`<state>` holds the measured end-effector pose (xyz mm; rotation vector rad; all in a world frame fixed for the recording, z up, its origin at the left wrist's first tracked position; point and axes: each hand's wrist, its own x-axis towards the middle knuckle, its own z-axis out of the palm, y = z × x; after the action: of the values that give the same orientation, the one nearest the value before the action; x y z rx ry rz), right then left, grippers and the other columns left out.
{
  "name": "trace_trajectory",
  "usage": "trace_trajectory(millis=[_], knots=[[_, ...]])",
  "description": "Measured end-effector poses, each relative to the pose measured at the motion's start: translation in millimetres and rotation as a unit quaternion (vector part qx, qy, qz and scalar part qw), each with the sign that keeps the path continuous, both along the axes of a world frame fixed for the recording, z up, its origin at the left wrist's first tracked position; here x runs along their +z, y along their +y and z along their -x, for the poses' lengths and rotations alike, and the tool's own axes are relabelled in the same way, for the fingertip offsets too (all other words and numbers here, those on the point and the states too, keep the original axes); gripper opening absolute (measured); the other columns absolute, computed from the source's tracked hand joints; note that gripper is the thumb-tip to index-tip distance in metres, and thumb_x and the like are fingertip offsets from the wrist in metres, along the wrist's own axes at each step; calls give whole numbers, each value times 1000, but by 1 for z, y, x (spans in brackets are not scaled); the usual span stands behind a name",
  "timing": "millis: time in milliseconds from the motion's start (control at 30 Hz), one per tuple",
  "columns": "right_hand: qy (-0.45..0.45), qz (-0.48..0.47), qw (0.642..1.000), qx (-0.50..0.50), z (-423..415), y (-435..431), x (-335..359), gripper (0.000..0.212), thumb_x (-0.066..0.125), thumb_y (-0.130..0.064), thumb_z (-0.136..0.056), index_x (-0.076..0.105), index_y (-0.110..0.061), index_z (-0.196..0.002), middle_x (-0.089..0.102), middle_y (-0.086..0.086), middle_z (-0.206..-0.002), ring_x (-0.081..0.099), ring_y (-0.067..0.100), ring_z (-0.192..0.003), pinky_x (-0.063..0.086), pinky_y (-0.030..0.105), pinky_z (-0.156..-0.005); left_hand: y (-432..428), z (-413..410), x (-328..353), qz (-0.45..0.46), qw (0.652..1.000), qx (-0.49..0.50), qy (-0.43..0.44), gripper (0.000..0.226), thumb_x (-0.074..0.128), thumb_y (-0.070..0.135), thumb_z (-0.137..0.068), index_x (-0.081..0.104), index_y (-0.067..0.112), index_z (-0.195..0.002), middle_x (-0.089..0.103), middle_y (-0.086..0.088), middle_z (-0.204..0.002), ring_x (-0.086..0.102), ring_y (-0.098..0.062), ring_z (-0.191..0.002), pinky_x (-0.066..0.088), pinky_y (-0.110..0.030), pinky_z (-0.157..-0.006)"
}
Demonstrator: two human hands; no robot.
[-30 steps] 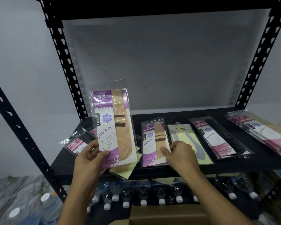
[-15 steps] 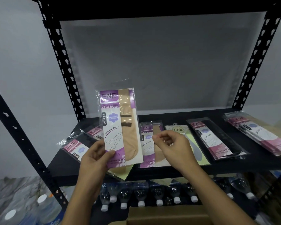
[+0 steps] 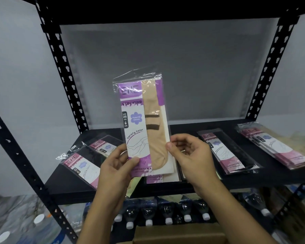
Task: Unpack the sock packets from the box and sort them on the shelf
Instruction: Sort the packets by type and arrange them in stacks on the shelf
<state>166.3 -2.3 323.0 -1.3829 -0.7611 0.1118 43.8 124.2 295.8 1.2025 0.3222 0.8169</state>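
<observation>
- The left hand (image 3: 116, 166) grips the lower end of a purple sock packet (image 3: 141, 120), holding it upright above the front of the shelf (image 3: 69, 182).
- The right hand (image 3: 192, 155) pinches the packet's right edge between thumb and curled fingers.
- Pink packets (image 3: 225, 152) lie flat on the shelf to either side.
- The box (image 3: 180, 233) sits below.

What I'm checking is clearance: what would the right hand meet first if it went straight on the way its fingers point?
The right hand points left at the right edge of the beige sock packet held up by the left hand; they may be touching.
</observation>
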Motion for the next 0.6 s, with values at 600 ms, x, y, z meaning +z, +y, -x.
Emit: trace_trajectory(millis=[600], knots=[[118,216,966,-76,-65,27,-54,7,67,-10,-86,67,-15,-82,70,4,-84,66,20,-84,54,38,-82,58,37,-31,-84,970,186,135,18,69,13,-90,72,23,-104,73,-2,-102,68,-26,-101,55,-38,-83]])
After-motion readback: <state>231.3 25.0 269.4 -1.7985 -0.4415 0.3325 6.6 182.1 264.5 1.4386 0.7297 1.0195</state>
